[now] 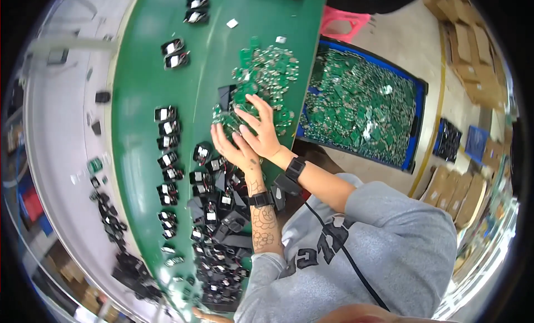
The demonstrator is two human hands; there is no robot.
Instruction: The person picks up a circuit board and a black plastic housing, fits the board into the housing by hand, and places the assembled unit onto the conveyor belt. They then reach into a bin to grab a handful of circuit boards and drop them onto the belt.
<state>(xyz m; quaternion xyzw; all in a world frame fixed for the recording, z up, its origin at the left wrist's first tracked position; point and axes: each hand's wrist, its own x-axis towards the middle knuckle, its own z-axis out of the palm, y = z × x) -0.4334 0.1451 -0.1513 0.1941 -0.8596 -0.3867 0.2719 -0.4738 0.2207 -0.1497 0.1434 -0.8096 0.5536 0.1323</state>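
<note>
A loose heap of small green circuit boards [272,73] lies on the green table [217,56] in front of me. My left hand [236,150] is at the near left edge of the heap, its fingers stretched out and apart beside a few boards. Just to its right, my right hand [260,128] spreads its fingers over the near part of the boards. Neither hand visibly grips anything; exactly what the fingertips touch is hard to make out. A flat black piece [225,97] sits by the heap's left side, beyond my hands.
Black housings with white labels [167,128] stand in a column at left. More black parts [219,212] are crowded beside my left forearm. A blue-rimmed bin [414,128] full of circuit boards stands at right, near a pink stool [345,23]. Cardboard boxes [473,56] line the far right.
</note>
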